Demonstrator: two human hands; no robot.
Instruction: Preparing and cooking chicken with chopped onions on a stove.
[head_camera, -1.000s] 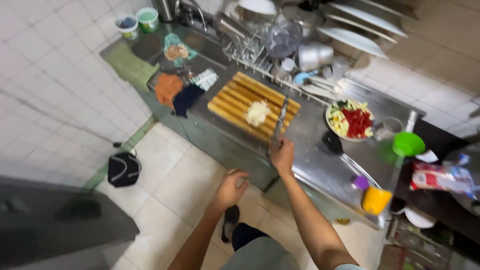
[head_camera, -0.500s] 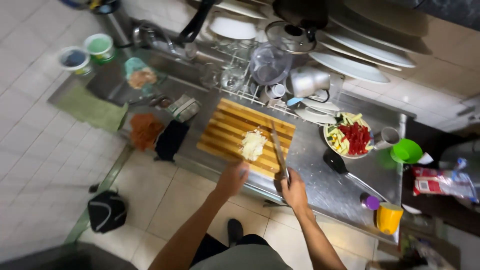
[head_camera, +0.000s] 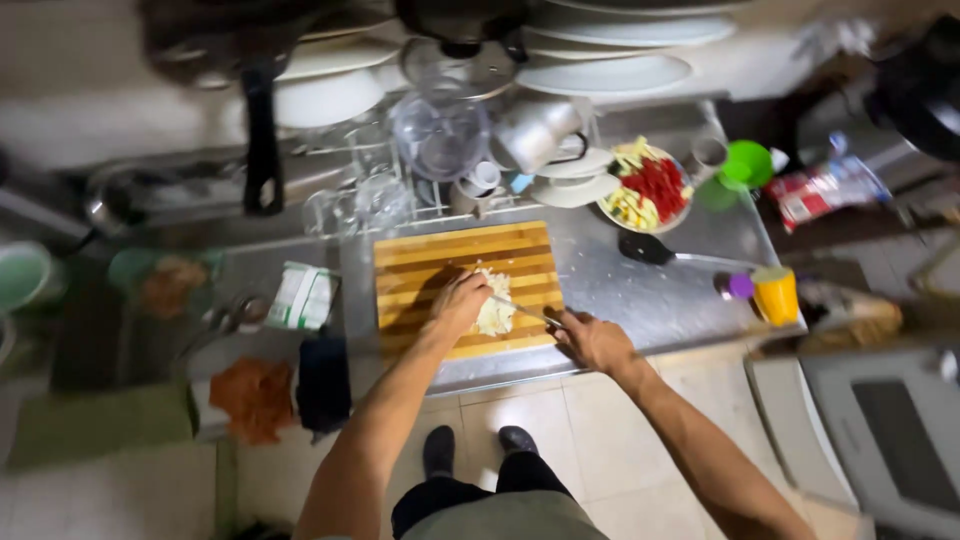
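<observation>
Most of our pale food (head_camera: 493, 312) already lies chopped in a small heap on the striped wooden cutting board (head_camera: 463, 285), right of the board's middle; how much uncut remains under our fingers we cannot tell. At two o'clock from the board sits a plate of cut red and yellow vegetables (head_camera: 647, 190), seemingly finished work. Our left hand (head_camera: 459, 303) is curled narrow, pressing down on the heap from nine o'clock. Our right hand (head_camera: 592, 340), at four o'clock from the heap, is closed around a knife (head_camera: 522, 310) whose blade reaches into the heap.
</observation>
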